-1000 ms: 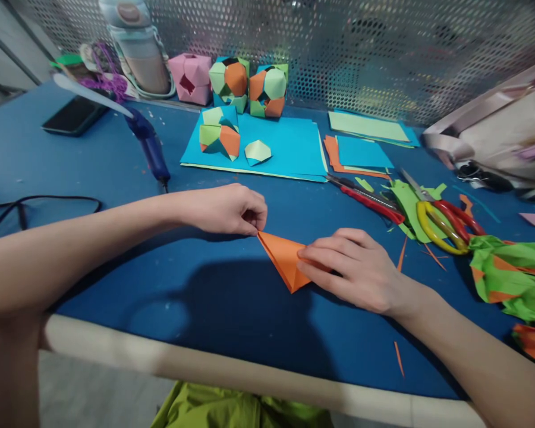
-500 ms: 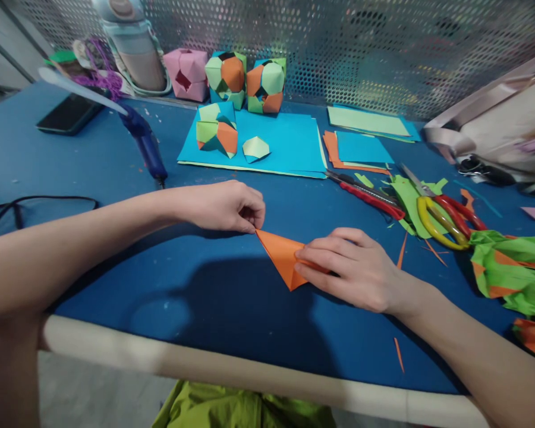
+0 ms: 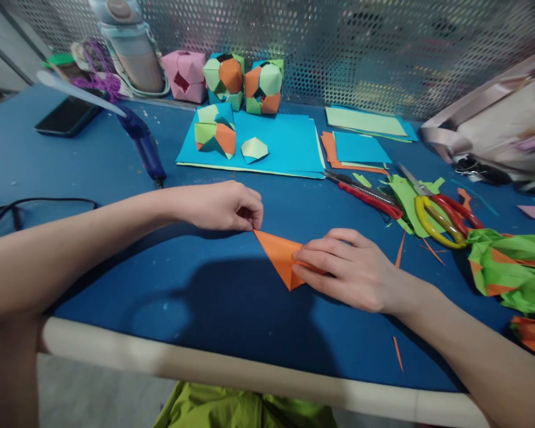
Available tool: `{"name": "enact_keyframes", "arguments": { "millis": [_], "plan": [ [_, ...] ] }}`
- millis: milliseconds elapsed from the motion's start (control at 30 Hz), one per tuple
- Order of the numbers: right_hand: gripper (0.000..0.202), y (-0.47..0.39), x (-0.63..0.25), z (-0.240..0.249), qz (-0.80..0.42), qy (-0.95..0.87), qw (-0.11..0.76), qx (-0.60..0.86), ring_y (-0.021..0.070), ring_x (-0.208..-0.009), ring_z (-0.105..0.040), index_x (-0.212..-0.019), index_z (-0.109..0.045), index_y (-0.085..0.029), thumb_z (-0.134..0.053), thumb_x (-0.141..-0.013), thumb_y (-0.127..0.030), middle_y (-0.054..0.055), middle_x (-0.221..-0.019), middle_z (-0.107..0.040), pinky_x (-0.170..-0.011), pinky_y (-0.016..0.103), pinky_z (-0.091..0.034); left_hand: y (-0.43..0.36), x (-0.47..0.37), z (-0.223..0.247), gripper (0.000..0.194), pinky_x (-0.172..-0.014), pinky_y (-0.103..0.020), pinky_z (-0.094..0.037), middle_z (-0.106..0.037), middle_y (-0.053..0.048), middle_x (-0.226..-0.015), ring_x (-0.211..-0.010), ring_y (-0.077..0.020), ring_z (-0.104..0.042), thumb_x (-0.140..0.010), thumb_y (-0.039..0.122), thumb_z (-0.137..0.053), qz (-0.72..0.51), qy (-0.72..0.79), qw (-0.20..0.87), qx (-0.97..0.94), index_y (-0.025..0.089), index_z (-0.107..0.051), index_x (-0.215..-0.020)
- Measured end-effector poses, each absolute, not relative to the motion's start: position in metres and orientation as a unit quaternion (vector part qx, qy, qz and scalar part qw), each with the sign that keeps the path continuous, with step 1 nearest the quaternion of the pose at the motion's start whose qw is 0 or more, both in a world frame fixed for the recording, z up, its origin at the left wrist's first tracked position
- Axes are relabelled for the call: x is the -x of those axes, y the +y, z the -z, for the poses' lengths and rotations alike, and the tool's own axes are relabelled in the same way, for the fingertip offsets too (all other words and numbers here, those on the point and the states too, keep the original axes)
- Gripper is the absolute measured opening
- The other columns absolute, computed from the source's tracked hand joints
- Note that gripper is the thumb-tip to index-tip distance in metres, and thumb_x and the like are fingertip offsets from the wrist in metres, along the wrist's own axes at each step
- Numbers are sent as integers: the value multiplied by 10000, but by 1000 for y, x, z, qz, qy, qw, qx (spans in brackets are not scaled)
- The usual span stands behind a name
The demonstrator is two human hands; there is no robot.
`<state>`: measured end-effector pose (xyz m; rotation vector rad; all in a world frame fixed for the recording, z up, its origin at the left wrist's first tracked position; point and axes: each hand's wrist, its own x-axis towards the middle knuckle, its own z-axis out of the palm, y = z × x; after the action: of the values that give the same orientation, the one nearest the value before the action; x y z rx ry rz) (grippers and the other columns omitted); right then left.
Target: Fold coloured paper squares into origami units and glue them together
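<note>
A folded orange paper triangle (image 3: 280, 254) lies on the blue tabletop, one point facing me. My left hand (image 3: 227, 205) is closed, its thumb and fingertips pinching the far left corner of the paper. Across the paper's right part lie the outstretched fingers of my right hand (image 3: 350, 267), pressing it flat and hiding that end. Behind my hands, an unfinished multicoloured paper piece (image 3: 216, 134) and a small pale green folded unit (image 3: 254, 150) rest on stacked blue sheets (image 3: 289, 142).
Red-handled cutter (image 3: 370, 199), scissors (image 3: 441, 217) and green paper scraps lie to the right, near crumpled paper (image 3: 508, 267). A blue corded tool (image 3: 142, 145), phone (image 3: 66, 116) and bottle (image 3: 131, 53) stand left. Folded paper cubes (image 3: 223, 77) line the perforated back panel (image 3: 321, 53).
Both hands stay in place on the orange paper, with the same pinch and press. The whole view has shifted very slightly.
</note>
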<state>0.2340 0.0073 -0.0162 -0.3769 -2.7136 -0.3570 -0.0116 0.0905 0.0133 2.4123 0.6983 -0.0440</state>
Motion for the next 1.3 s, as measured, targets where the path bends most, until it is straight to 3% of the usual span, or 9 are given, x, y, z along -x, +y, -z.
{"name": "enact_keyframes", "arguments": {
  "millis": [200,367,500,700,1133,1300],
  "plan": [
    [119,6,-232,14,127,-967,181,128,161,-905,-603,-877,-633,-158,-517,-868,-129,52,-927,-699,-786,330,-432,87,11,-17,141,-636,-178,-384,-594,-6,-819,-703,-88,-526,-775,146,-520,22,269,290,-918,151,-651,-827],
    [122,6,-232,14,130,-968,174,126,168,-880,-605,-890,-622,-153,-507,-871,-116,60,-913,-695,-771,343,-445,50,1,-31,195,-737,-221,-409,-614,-33,-866,-829,-136,-561,-789,100,-473,-38,253,233,-938,174,-648,-835],
    [74,6,-232,17,107,-968,183,137,176,-888,-604,-868,-603,-141,-531,-862,-129,56,-899,-688,-784,353,-446,13,-5,-37,246,-780,-241,-440,-647,-65,-922,-912,-159,-568,-823,70,-422,-13,128,262,-956,181,-629,-896],
    [51,5,-233,20,108,-967,187,138,168,-905,-597,-882,-590,-145,-546,-857,-137,38,-920,-680,-797,348,-442,2,-5,-28,163,-834,-283,-452,-661,-96,-878,-920,-195,-581,-814,62,-467,-17,109,229,-967,147,-600,-774],
    [130,6,-235,17,107,-971,158,142,184,-929,-574,-886,-601,-154,-474,-886,-123,62,-982,-664,-829,363,-409,-8,-8,-20,100,-756,-300,-451,-628,-119,-899,-867,-214,-558,-788,108,-497,-14,121,130,-984,156,-565,-734],
    [292,8,-236,9,127,-967,110,193,171,-768,-537,-874,-605,-148,-324,-912,-78,75,-823,-636,-732,343,-399,-14,-10,-15,106,-790,-325,-450,-615,-122,-897,-891,-231,-534,-801,131,-482,-16,119,94,-988,149,-585,-782]
  ]
}}
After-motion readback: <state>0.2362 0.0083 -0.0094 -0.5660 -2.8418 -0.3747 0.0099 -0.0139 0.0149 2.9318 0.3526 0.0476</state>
